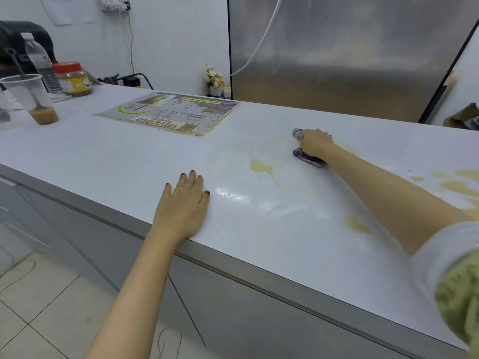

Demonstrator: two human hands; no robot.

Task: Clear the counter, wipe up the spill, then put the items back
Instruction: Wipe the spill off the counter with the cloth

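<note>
The right grip [315, 143] is closed over a dark patterned cloth [308, 158] and holds it down on the white desk [103, 151]. The cloth lies under the palm. Its long axis runs from the far side to the near side, and both ends show just left of this grip. A yellowish spill [260, 167] lies near, to the left of this grip and closer to the person. The left grip [181, 206] rests flat with straight fingers, well apart to the left. A menu sheet [168, 112] lies beyond it.

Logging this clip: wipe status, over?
Right hand grips cloth at spill. Left hand flat on counter. Puddles unwiped at right; menu sheet close by.
</note>
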